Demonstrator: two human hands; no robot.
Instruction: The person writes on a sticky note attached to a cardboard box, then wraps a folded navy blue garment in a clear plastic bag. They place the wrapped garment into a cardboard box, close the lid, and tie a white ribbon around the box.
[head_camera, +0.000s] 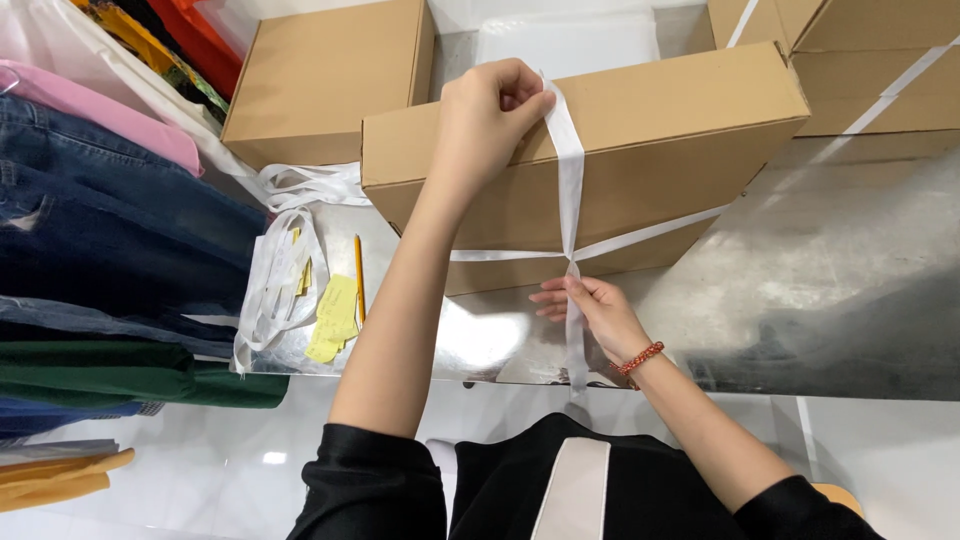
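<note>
This was a packing area of a clothing business, a shop's back room or small dispatch station. Plain brown cardboard boxes (330, 85) crowded the far side of a metal-topped table (850, 290), more of them stacked at two o'clock. At nine o'clock folded garments lay piled: denim jeans (110, 215), a pink top (100, 110), a green sweater (130, 372). Loose white packing strap (275, 270), yellow paper slips (335, 315) and a pencil (358, 275) lay between the piles and boxes.
</note>
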